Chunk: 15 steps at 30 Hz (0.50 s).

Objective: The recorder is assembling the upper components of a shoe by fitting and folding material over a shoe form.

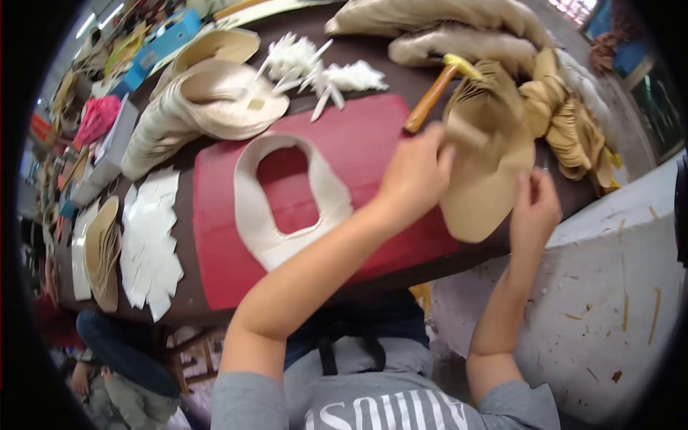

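Observation:
On the right of the table lies a fanned stack of tan, leather-like shoe-upper pieces (479,208), the top one curled along its upper part. My left hand (419,172) is at the stack's left edge, its fingers bent and slightly blurred, closed on the edge of the top piece. At the right edge, my right hand (537,208) pinches the same tan piece between thumb and fingers. A pale cream U-shaped upper piece (247,190) lies flat on a red mat (380,143), to the left of my hands. Just above my left hand rests a yellow-headed hammer (433,97) with a wooden handle.
Stacked cream uppers (165,122) stand at the back left, near white strips (294,61). White sheet pieces (147,244) lie at left. Bundled uppers (459,46) line the back; more tan pieces (570,129) sit far right, above a white block (595,287). Another person sits lower left.

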Available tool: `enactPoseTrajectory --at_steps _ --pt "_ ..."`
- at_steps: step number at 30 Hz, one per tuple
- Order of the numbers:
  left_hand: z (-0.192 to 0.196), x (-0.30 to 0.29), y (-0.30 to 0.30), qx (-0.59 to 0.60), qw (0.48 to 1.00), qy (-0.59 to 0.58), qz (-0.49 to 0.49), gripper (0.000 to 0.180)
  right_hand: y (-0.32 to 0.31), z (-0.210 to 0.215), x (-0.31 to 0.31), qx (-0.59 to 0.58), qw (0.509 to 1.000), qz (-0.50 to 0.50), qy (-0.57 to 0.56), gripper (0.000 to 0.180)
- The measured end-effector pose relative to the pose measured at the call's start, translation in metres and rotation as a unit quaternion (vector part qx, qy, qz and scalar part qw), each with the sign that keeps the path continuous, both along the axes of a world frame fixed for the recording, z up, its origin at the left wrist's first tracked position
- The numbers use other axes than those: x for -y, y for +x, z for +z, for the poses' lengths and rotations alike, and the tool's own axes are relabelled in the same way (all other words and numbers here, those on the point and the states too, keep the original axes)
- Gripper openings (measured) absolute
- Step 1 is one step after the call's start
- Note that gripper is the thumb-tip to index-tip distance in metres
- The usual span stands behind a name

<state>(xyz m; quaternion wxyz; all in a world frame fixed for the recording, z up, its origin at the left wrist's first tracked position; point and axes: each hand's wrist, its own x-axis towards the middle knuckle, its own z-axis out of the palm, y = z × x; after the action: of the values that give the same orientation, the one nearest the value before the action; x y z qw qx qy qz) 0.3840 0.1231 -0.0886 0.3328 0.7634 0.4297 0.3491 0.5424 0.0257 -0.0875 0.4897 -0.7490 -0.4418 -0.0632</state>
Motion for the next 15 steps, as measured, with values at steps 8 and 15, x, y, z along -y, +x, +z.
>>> enactPoseTrajectory --at_steps 8,15 --pt "0.015 0.042 -0.21 0.264 0.939 -0.172 0.136 0.027 -0.14 0.001 -0.059 -0.381 0.795 0.462 -0.098 0.032" --pt "-0.045 0.069 -0.266 0.179 0.929 -0.234 0.223 0.039 -0.182 -0.048 -0.061 -0.326 0.765 0.495 -0.251 0.029"
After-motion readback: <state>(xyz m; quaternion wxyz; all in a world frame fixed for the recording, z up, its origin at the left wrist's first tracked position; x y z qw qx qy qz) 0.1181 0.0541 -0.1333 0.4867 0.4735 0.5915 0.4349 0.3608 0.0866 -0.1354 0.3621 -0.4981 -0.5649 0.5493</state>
